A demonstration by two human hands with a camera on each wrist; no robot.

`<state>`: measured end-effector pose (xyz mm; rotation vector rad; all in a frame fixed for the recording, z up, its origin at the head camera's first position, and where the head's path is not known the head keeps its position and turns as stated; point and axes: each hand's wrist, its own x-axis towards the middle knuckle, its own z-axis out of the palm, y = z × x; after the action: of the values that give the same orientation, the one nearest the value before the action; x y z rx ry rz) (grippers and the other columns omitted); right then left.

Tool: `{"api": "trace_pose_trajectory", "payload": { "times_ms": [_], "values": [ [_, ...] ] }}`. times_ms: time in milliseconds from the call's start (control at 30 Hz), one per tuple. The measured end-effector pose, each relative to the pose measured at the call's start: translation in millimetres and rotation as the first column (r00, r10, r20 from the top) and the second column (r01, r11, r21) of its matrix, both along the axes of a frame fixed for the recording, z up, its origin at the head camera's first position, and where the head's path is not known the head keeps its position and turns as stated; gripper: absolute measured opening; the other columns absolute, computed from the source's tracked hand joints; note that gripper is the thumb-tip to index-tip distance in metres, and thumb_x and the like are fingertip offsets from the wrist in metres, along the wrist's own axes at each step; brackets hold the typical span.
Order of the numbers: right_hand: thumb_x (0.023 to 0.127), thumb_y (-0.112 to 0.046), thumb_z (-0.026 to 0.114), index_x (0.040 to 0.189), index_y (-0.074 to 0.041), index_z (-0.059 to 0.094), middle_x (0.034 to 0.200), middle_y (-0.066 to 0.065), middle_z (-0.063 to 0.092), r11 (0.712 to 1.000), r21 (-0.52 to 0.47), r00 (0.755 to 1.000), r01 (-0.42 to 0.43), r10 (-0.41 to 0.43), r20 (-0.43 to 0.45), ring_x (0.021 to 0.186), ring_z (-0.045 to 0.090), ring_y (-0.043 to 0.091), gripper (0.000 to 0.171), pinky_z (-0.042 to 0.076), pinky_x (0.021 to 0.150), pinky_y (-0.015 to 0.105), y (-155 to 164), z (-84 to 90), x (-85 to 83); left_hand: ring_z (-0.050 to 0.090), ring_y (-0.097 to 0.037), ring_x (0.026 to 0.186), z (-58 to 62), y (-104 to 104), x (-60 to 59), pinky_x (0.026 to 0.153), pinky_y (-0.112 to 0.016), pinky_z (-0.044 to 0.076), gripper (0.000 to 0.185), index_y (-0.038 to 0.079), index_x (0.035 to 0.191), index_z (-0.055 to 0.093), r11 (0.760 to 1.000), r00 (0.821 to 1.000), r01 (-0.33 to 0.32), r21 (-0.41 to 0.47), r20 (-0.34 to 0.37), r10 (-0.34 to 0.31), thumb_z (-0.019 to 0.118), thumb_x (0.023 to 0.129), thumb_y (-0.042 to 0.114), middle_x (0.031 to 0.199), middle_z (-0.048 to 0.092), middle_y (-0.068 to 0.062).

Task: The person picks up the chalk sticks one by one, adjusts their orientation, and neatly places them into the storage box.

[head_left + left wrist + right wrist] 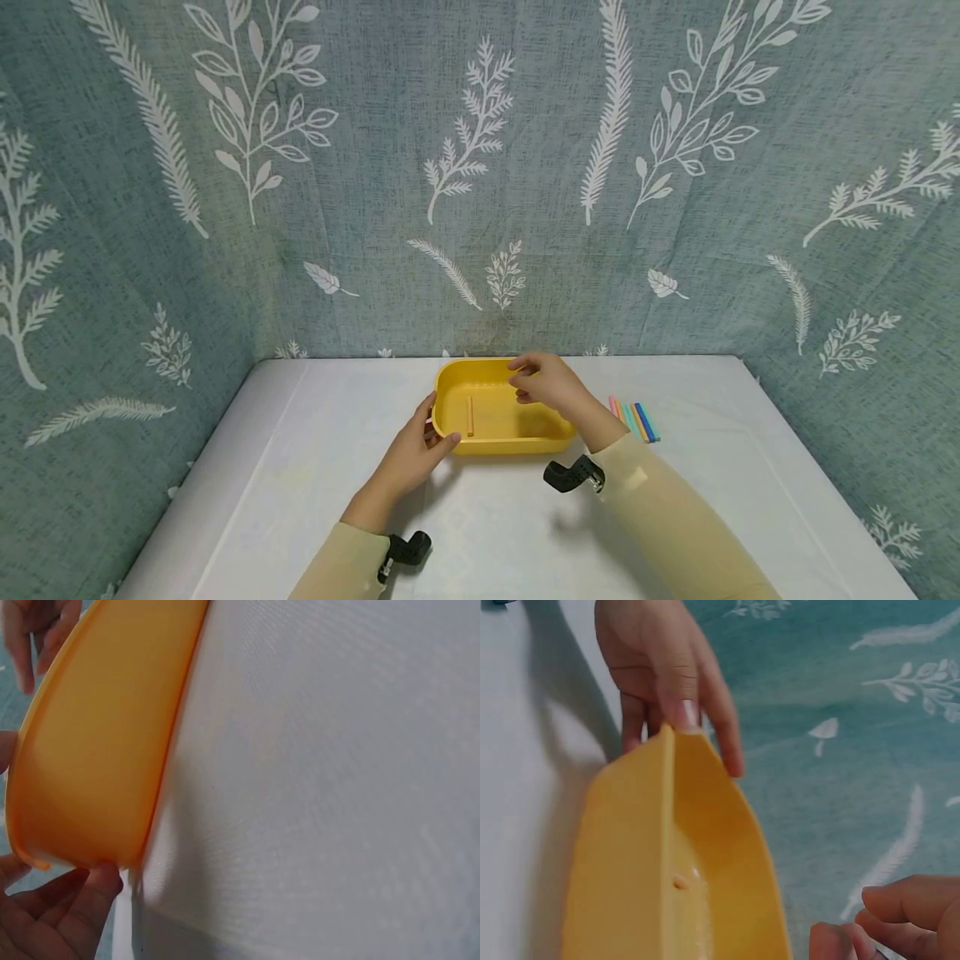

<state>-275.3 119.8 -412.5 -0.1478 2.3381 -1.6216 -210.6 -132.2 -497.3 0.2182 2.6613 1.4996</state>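
A yellow plastic tray (517, 445) stands on the white table near the back wall. My left hand (417, 446) grips its near left corner, thumb on the rim and fingers against the outer wall; the left hand (667, 675) shows the same grip at the tray's (630, 847) end. One orange stick (470, 415) lies inside the tray. My right hand (543, 383) hovers over the tray's right half, fingers bent with a gap to the thumb and nothing visible in them. In the left wrist view the tray wall (90, 750) fills the left side, with my fingertips (71, 911) below it.
Several coloured sticks (636, 419) lie side by side on the table just right of the tray. A leaf-patterned teal curtain (480, 167) closes the back and both sides. Black wrist mounts (572, 475) sit on both sleeves. The white table (495, 533) extends toward me.
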Motion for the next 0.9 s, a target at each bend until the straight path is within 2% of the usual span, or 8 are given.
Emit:
{"api": "trace_pose_trajectory", "payload": {
  "times_ms": [133, 300, 467, 600, 767, 900],
  "values": [
    [0.098, -0.008, 0.065, 0.132, 0.001, 0.06, 0.111, 0.016, 0.057, 1.0, 0.008, 1.0, -0.008, 0.008, -0.024, 0.092, 0.067, 0.03, 0.035, 0.058, 0.089, 0.045, 15.2, 9.2, 6.4, 0.052, -0.033, 0.131, -0.3, 0.2, 0.1, 0.105, -0.045, 0.047, 0.087, 0.015, 0.162, 0.014, 1.0, 1.0, -0.006, 0.001, 0.002, 0.006, 0.069, 0.097, 0.034, 0.155, 0.038, -0.017],
    [0.098, -0.009, 0.066, 0.129, 0.0, 0.062, 0.112, 0.017, 0.059, 1.0, 0.026, 0.998, 0.012, -0.01, -0.059, 0.095, 0.066, 0.031, 0.033, 0.06, 0.083, 0.038, 36.5, 17.1, 12.2, 0.052, -0.033, 0.131, -2.4, -0.7, 0.1, 0.105, -0.045, 0.047, 0.087, 0.016, 0.162, 0.014, 1.0, 1.0, -0.004, 0.005, 0.005, 0.003, 0.069, 0.097, 0.034, 0.156, 0.037, -0.018],
    [0.098, -0.012, 0.066, 0.128, -0.002, 0.063, 0.112, 0.016, 0.061, 0.994, 0.094, 0.993, 0.05, -0.039, -0.114, 0.095, 0.067, 0.03, 0.032, 0.061, 0.081, 0.037, 56.9, 23.8, 18.9, 0.052, -0.033, 0.132, -3.4, -1.8, 0.2, 0.105, -0.045, 0.047, 0.087, 0.017, 0.162, 0.014, 1.0, 1.0, -0.007, 0.011, 0.009, 0.007, 0.069, 0.097, 0.034, 0.156, 0.037, -0.017],
    [0.099, -0.015, 0.066, 0.13, -0.002, 0.062, 0.113, 0.016, 0.062, 0.989, 0.128, 0.988, 0.071, -0.052, -0.144, 0.096, 0.067, 0.029, 0.034, 0.06, 0.082, 0.037, 72.9, 24.3, 23.9, 0.051, -0.032, 0.132, -3.1, -2.2, 0.4, 0.106, -0.045, 0.047, 0.087, 0.018, 0.162, 0.014, 1.0, 1.0, -0.011, 0.014, 0.007, 0.011, 0.069, 0.097, 0.033, 0.156, 0.036, -0.016],
    [0.1, -0.018, 0.064, 0.131, -0.004, 0.062, 0.112, 0.014, 0.061, 0.981, 0.176, 0.978, 0.086, -0.049, -0.204, 0.092, 0.068, 0.025, 0.034, 0.061, 0.079, 0.032, 93.7, 21.0, 31.3, 0.051, -0.033, 0.133, -2.2, -1.6, 0.6, 0.106, -0.045, 0.046, 0.087, 0.016, 0.162, 0.014, 1.0, 1.0, -0.005, 0.02, 0.004, 0.005, 0.068, 0.097, 0.033, 0.157, 0.035, -0.018],
    [0.101, -0.022, 0.063, 0.132, -0.004, 0.061, 0.113, 0.015, 0.062, 0.973, 0.209, 0.969, 0.097, -0.045, -0.242, 0.092, 0.069, 0.025, 0.037, 0.061, 0.08, 0.035, 109.5, 19.4, 36.2, 0.05, -0.032, 0.134, -1.7, 0.1, 0.3, 0.107, -0.044, 0.046, 0.086, 0.018, 0.162, 0.014, 1.0, 1.0, -0.018, 0.026, 0.02, 0.017, 0.069, 0.097, 0.033, 0.157, 0.035, -0.016]
  ]
}}
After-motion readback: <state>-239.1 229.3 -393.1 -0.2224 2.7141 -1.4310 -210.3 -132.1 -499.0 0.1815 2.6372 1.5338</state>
